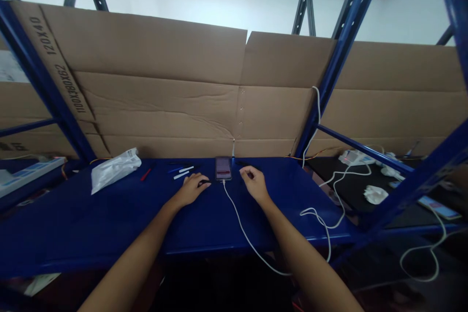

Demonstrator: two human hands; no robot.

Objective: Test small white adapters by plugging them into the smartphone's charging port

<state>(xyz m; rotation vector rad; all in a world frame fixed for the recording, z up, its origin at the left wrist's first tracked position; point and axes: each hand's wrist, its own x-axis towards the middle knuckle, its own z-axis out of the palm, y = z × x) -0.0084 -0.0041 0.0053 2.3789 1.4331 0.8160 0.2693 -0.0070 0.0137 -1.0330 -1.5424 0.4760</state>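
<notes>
Blue steel shelf [84, 224] under a left hand [190, 190] pinching something black [204, 183], right hand [254, 183] with fingers curled.

Bright above, dark below; edges bowed (fisheye).

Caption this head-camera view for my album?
Left hand and right hand flank a cabled smartphone on a blue steel shelf.
</notes>
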